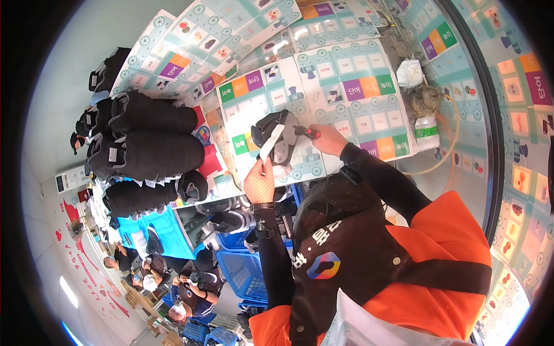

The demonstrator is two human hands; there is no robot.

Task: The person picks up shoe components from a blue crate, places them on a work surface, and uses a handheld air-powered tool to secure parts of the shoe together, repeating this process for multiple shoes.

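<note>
A dark shoe piece (281, 151) with grey patches and a long white strip (272, 142) along it is on the printed sheets of the worktable. My left hand (259, 182) closes its fingers at the near end of this shoe piece, by the white strip. In my right hand (330, 140) is a small tool (309, 132) with a red and black handle, its dark tip pointing left at the shoe piece's edge. The exact kind of tool is too small to tell.
Stacked black shoe uppers (153, 153) rise at the left of the worktable (352, 63). Blue crates (239, 271) and shoes (228, 221) are below its near edge. A white crumpled bag (410, 74) and a hose (457, 121) lie right. Co-workers (196, 291) sit lower left.
</note>
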